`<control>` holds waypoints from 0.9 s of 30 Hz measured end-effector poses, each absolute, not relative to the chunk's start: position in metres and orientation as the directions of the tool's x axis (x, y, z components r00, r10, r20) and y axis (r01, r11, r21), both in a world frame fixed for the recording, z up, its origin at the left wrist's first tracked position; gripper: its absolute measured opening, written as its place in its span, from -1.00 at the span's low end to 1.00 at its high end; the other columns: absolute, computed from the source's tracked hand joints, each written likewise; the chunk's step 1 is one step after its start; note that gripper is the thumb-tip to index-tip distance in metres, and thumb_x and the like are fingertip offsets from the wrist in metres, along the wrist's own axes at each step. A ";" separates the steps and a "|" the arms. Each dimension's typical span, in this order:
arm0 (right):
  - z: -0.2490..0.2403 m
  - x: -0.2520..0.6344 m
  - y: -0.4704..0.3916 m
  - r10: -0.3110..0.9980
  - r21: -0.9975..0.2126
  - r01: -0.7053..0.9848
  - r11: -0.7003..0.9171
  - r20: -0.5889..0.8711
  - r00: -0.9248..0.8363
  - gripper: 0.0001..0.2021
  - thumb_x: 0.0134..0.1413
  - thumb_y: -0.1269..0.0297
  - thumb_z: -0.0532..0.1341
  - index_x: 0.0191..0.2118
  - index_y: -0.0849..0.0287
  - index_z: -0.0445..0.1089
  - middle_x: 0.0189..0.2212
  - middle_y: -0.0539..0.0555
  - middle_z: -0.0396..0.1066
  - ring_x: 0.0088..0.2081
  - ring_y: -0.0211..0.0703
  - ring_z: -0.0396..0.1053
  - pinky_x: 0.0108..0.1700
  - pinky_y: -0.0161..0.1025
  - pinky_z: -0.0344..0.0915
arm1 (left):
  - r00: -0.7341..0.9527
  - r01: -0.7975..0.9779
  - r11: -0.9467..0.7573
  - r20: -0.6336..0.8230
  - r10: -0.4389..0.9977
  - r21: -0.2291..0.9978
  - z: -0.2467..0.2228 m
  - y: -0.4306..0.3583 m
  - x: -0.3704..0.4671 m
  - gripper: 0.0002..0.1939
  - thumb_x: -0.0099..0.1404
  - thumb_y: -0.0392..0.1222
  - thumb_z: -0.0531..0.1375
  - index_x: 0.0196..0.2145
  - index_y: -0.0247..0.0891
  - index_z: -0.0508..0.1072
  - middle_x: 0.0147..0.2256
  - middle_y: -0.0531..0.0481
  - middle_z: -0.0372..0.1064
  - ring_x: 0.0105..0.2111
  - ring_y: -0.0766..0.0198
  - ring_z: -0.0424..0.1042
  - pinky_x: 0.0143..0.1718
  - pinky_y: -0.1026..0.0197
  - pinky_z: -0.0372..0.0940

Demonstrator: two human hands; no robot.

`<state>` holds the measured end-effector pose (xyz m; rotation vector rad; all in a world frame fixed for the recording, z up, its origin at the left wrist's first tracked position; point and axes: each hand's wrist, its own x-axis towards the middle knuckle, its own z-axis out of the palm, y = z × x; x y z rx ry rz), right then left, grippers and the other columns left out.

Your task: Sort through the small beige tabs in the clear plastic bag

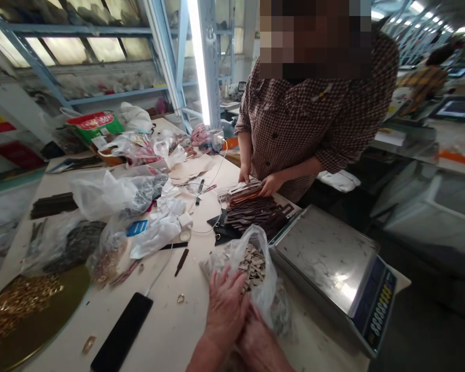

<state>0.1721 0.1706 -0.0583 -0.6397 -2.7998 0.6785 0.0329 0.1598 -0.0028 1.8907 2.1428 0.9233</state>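
Observation:
A clear plastic bag [269, 289] of small grey-beige flat pieces [253, 266] stands in front of me, its mouth open. My left hand [225, 305] lies over the near left side of the bag with its fingers stretched out. Crossing beneath it, my right hand [258, 333] is against the bag; its fingers are hidden behind my left hand and the plastic. Beyond the bag, a person in a checked shirt [294, 124] has both hands on a row of brown and pale strips [251, 206].
A metal-topped scale [329, 253] stands right of the bag. At left are a phone [122, 333] with a cable, a round tray [58, 315] of gold-coloured hardware, and several plastic bags [101, 194]. Loose rings and dark strips lie on the table [166, 305].

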 end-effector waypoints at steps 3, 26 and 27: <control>-0.060 0.192 0.180 0.425 -0.418 0.299 0.858 0.250 -0.870 -0.48 0.09 0.14 0.41 0.18 0.04 0.45 0.13 0.05 0.57 0.18 0.05 0.51 0.33 0.12 0.50 | -0.273 0.887 0.144 0.246 0.930 0.439 -0.036 0.169 0.023 -0.47 0.34 -0.34 0.22 0.24 -0.10 0.46 0.27 -0.09 0.44 0.35 -0.30 0.28 0.32 -0.56 0.11; -0.104 0.130 0.250 0.962 -0.900 0.417 -0.128 -0.214 -0.168 -0.02 -0.11 -0.50 0.22 0.24 0.23 0.36 0.25 0.34 0.41 0.27 0.33 0.35 0.44 0.34 0.22 | -0.573 0.810 0.348 0.515 0.638 0.472 -0.131 0.106 -0.073 -0.31 0.48 0.26 0.12 0.33 -0.28 0.26 0.24 -0.41 0.37 0.24 -0.23 0.39 0.16 -0.37 0.39; -0.106 0.118 0.250 0.961 -0.912 0.394 -0.113 -0.202 -0.191 -0.03 -0.09 -0.48 0.23 0.25 0.22 0.36 0.25 0.33 0.41 0.27 0.31 0.36 0.44 0.33 0.23 | -0.613 0.777 0.346 0.503 0.610 0.526 -0.134 0.103 -0.079 -0.31 0.49 0.27 0.12 0.35 -0.24 0.26 0.25 -0.39 0.35 0.25 -0.23 0.40 0.15 -0.38 0.41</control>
